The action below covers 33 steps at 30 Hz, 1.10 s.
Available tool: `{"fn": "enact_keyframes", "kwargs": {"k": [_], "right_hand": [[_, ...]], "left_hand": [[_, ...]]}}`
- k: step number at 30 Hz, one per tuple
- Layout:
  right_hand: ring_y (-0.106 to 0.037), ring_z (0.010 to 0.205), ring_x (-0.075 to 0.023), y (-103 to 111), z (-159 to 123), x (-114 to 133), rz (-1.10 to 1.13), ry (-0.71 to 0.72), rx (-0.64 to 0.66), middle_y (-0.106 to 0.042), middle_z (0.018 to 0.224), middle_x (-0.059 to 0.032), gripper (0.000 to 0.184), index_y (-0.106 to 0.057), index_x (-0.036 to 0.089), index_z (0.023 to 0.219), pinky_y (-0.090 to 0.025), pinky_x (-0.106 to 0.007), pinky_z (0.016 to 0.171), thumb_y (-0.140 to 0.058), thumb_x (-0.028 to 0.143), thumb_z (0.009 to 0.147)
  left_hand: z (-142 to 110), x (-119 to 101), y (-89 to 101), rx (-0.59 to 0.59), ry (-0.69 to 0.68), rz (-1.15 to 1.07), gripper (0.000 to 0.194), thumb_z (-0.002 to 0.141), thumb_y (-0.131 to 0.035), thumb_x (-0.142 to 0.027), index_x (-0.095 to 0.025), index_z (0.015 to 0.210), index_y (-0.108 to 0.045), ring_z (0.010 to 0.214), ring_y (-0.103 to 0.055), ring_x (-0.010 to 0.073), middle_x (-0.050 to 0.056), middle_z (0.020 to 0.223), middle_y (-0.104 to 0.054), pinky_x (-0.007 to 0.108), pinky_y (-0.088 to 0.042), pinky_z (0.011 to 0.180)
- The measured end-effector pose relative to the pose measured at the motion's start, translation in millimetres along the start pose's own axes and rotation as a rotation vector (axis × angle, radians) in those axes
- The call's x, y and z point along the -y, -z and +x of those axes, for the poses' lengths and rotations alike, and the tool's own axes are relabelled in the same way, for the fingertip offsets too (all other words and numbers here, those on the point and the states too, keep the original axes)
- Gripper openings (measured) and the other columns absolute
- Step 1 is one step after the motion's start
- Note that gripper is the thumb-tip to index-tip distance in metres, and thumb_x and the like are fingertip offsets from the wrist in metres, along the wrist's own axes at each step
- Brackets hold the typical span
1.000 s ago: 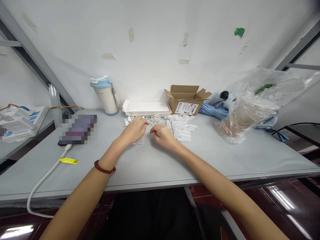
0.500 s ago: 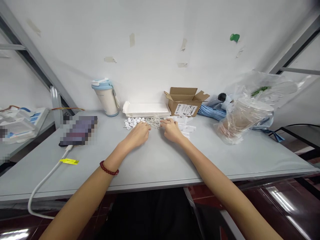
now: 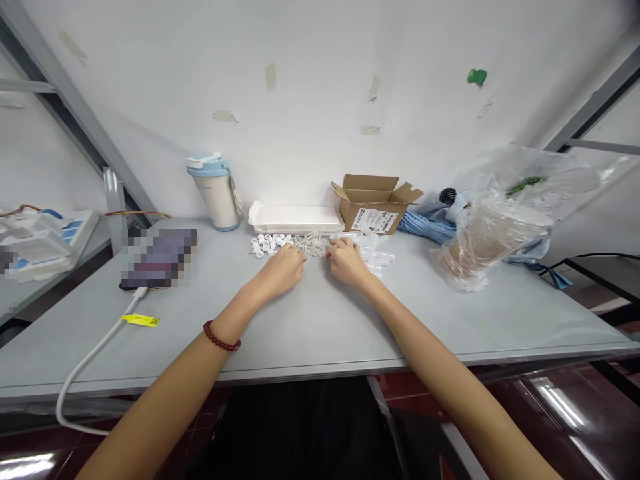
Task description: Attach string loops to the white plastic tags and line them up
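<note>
On the grey bench (image 3: 320, 327), left hand (image 3: 284, 272) and right hand (image 3: 349, 265) flank thin white cords (image 3: 313, 245). Each grip appears loosely curled, contents indeterminable. Tangled strands are best parted singly.

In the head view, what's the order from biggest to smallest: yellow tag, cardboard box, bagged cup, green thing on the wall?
1. Bagged cup
2. Cardboard box
3. Yellow tag and green thing on the wall: too alike to rank, one longer, one taller.
</note>
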State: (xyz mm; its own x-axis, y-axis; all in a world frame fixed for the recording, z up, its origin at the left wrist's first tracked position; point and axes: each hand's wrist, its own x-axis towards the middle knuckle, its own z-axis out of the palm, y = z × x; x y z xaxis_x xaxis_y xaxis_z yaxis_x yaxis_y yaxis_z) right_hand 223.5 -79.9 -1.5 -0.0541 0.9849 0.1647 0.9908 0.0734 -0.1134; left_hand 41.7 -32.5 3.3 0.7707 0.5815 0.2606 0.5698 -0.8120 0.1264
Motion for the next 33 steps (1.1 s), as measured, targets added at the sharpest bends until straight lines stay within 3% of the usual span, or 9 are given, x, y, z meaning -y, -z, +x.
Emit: {"fn": "enact_keyframes", "kwargs": {"k": [4,11,16,20,23,28,33], "right_hand": [[-0.041,0.118,-0.0319,1.8,-0.7,2.0,-0.072,0.015,0.043,-0.060,0.120,-0.0179,0.039,-0.064,0.009,0.107,-0.031,-0.053,0.095,-0.037,0.003,0.078],[-0.045,0.113,-0.0297,-1.2,1.7,0.5,-0.160,0.032,0.047,-0.063,0.111,-0.0169,0.040,-0.066,0.011,0.095,-0.029,-0.051,0.096,-0.035,-0.004,0.075],[-0.044,0.113,-0.0283,-2.6,3.8,-0.8,-0.027,-0.032,-0.122,-0.059,0.119,-0.0157,0.042,-0.065,0.012,0.104,-0.032,-0.047,0.094,-0.034,-0.001,0.079],[-0.044,0.117,-0.0272,-2.7,6.3,-1.5,0.272,-0.064,-0.307,-0.056,0.127,-0.0138,0.047,-0.062,0.013,0.116,-0.035,-0.044,0.097,-0.040,0.003,0.076],[-0.050,0.114,-0.0245,-4.0,8.1,-0.3,0.664,-0.077,-0.354,-0.057,0.127,-0.0113,0.049,-0.061,0.016,0.119,-0.041,-0.040,0.095,-0.048,0.012,0.072],[-0.056,0.110,-0.0230,-1.3,6.1,6.4,1.312,-0.214,-0.167,-0.063,0.120,-0.0083,0.047,-0.064,0.019,0.112,-0.048,-0.035,0.086,-0.054,0.022,0.066],[-0.056,0.112,-0.0236,13.0,-2.5,16.4,1.524,-0.197,-0.044,-0.060,0.126,-0.0075,0.043,-0.067,0.017,0.106,-0.049,-0.034,0.083,-0.046,0.023,0.068]], "left_hand": [[-0.2,-1.3,1.0,0.018,-0.014,0.009,0.031,0.086,-0.035,-0.010,-0.012,0.083,-0.066,0.093,-0.056,0.0254,0.012,0.086,-0.066,0.040,-0.046,0.087],[-0.3,-4.6,4.8,0.032,-0.033,0.050,0.032,0.089,-0.034,-0.013,-0.014,0.073,-0.062,0.088,-0.055,0.0245,0.011,0.080,-0.064,0.039,-0.046,0.086],[0.0,-4.0,4.3,0.047,-0.025,0.045,0.032,0.089,-0.034,-0.014,-0.013,0.078,-0.064,0.092,-0.056,0.0245,0.012,0.084,-0.064,0.040,-0.045,0.088],[-1.8,-5.9,3.6,0.009,-0.011,0.018,0.030,0.089,-0.035,-0.015,-0.011,0.089,-0.065,0.101,-0.054,0.0267,0.014,0.095,-0.064,0.042,-0.045,0.091],[-2.9,-7.8,3.1,-0.051,0.023,-0.025,0.028,0.088,-0.037,-0.015,-0.010,0.098,-0.063,0.109,-0.051,0.0283,0.016,0.105,-0.061,0.044,-0.045,0.093],[-2.6,-10.5,2.8,-0.145,0.016,-0.108,0.031,0.087,-0.039,-0.015,-0.011,0.112,-0.058,0.113,-0.050,0.0284,0.015,0.114,-0.058,0.047,-0.043,0.097],[-1.2,-14.3,3.0,-0.228,-0.055,-0.235,0.039,0.086,-0.041,-0.014,-0.016,0.123,-0.052,0.120,-0.048,0.0250,0.012,0.125,-0.054,0.046,-0.040,0.103]]}}
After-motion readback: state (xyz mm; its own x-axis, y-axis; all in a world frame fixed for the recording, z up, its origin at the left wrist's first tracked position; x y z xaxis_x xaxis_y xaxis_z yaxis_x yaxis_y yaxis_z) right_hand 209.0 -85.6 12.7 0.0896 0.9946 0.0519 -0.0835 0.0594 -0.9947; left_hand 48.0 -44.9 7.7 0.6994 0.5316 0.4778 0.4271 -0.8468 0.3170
